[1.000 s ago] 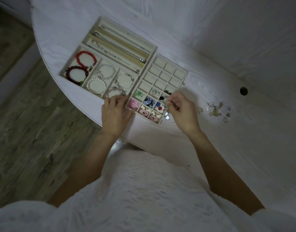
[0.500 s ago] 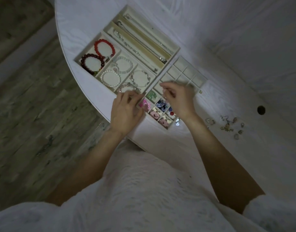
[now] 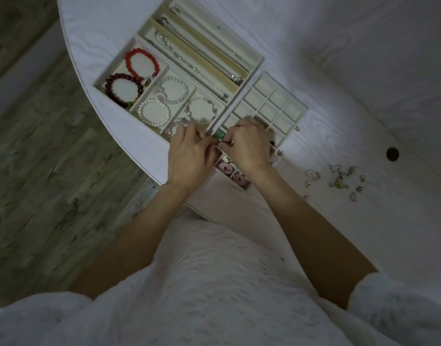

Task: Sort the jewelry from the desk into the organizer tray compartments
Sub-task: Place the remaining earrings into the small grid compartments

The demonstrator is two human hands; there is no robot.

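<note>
The cream organizer tray (image 3: 300, 116) lies on the white desk (image 3: 364, 233). Its small-grid section holds a green piece (image 3: 219, 134) and pink pieces (image 3: 226, 168) in the near cells; the far cells are bare. My right hand (image 3: 249, 146) hovers over the near grid cells, its thumb and forefinger pinched on a tiny dark-and-silver earring beside the green piece. My left hand (image 3: 189, 156) meets it fingertip to fingertip at the grid's left edge; whether it grips anything is hidden. Loose earrings and rings (image 3: 339, 181) lie scattered on the desk to the right.
Beaded bracelets, among them a red one (image 3: 142, 63), fill the left compartments, and chains (image 3: 189, 63) lie in the long slots behind. A round cable hole (image 3: 392, 153) sits at the right. The desk's curved edge (image 3: 129, 151) drops to a wood floor on the left.
My right hand has moved left across the grid, from its right edge to the green piece. My left hand's fingers have closed in to meet it. The camera has shifted closer.
</note>
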